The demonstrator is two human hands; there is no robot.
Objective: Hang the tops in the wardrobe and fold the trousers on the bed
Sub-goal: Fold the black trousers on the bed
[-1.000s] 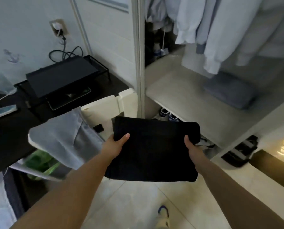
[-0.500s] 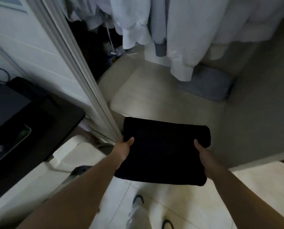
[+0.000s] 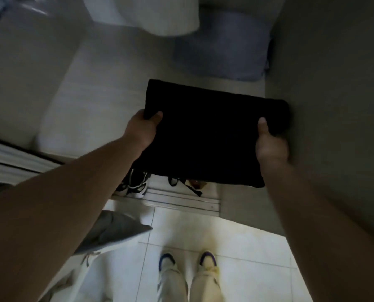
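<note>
Both hands' fingers (image 3: 154, 118) curl under folded trousers (image 3: 205, 136).

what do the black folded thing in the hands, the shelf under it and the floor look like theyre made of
Folded black garment: soft matte fabric, perhaps knit; it bends and has rounded edges, and the weave is too dark to tell.
Wardrobe shelf: pale, flat and rigid with a faint grain, probably laminated board.
Floor: light glossy tiles, likely ceramic, with straight grout lines and a sheen.
</note>
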